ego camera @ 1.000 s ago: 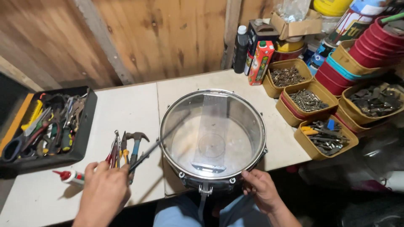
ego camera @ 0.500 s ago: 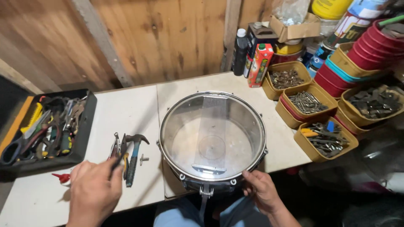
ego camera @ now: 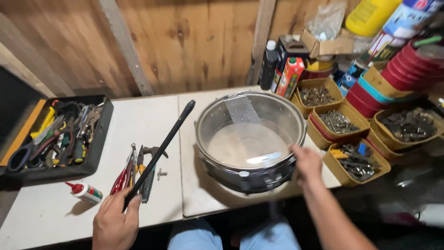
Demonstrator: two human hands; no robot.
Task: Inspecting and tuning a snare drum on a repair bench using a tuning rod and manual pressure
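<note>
A chrome snare drum (ego camera: 249, 139) with a clear head rests tilted on the white table (ego camera: 138, 120), near its front edge. My right hand (ego camera: 307, 162) grips the drum's rim on its right side. My left hand (ego camera: 113, 224) holds the lower end of a long black stick (ego camera: 159, 155), which slants up and to the right above the table. Under the stick lie red-handled pliers (ego camera: 121, 178), a small hammer (ego camera: 150, 173) and other hand tools.
A black tray of tools (ego camera: 55, 136) sits at the far left, with a small glue bottle (ego camera: 85, 192) in front of it. Yellow bins of screws and hardware (ego camera: 337, 122) crowd the right, with red tubs (ego camera: 411, 69) and bottles (ego camera: 268, 65) behind. A wooden wall stands at the back.
My left hand has picked the black stick up off the table and raised it. The drum now sits tilted and further right, with my right hand moved up to its right rim.
</note>
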